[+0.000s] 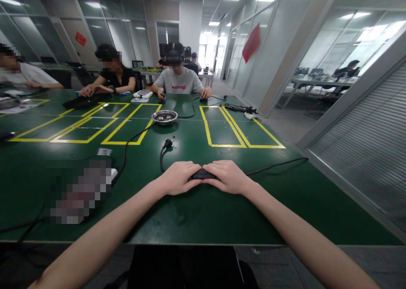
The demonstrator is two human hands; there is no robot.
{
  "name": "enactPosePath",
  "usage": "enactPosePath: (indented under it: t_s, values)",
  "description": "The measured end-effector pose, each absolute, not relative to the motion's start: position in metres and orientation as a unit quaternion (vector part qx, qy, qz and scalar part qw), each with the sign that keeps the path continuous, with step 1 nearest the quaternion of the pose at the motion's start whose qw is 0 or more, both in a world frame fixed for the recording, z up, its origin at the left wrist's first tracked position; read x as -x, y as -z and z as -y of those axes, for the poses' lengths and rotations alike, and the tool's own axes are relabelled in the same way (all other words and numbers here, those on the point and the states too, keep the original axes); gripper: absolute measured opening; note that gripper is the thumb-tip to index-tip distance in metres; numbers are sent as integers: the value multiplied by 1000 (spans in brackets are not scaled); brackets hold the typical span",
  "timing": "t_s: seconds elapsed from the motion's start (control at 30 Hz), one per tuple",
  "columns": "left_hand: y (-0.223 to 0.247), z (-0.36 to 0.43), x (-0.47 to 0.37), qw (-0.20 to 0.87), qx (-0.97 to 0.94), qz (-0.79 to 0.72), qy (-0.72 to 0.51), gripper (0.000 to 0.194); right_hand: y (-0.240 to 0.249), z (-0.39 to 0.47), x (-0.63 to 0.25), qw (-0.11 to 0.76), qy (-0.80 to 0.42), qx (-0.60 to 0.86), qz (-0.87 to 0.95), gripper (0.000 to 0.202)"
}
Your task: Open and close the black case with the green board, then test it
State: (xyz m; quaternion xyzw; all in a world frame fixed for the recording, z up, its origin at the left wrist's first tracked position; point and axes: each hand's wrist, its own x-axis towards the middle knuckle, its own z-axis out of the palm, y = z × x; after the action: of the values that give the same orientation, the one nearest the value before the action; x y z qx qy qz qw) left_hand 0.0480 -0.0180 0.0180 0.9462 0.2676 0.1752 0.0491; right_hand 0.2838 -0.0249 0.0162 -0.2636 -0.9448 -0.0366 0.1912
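A black power adapter (pixel 201 175) lies level between my hands, just over or on the green table near its front edge. My left hand (pixel 180 177) grips its left end, and my right hand (pixel 226 177) grips the right end, with thumbs in front and fingers over the top. The fingertips almost meet at the middle and cover much of the adapter. From its left side a black cable loops up to a mains plug (pixel 168 143) lying on the table. Another black cable (pixel 279 165) runs off to the right across the tabletop.
A metal bowl (pixel 164 117) with small metal parts stands beyond my hands. Yellow tape rectangles (pixel 227 145) mark the green table (pixel 203 221). A blurred-out item (pixel 83 192) lies at left, near cables. Several people sit across the table; a black tripod-like object (pixel 240 108) lies far right.
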Motion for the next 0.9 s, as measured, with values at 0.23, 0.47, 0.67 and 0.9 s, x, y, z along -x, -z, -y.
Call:
enactPosePath:
  t_s: [0.23, 0.47, 0.67, 0.9]
  values:
    - [-17, 2, -30, 16, -934, -306, -183, 24, -25, 7, -334, 263, 64, 319, 908, 35]
    - [-13, 1, -35, -8, -944, -287, -160, 28, -15, 15, -297, 233, -90, 307, 918, 35]
    - [-8, 9, -43, -36, -950, -271, -150, 32, -8, 22, -282, 238, -250, 343, 874, 23]
    - [-1, 7, -43, -56, -950, -260, -162, 35, -6, 13, -288, 203, -520, 346, 754, 40]
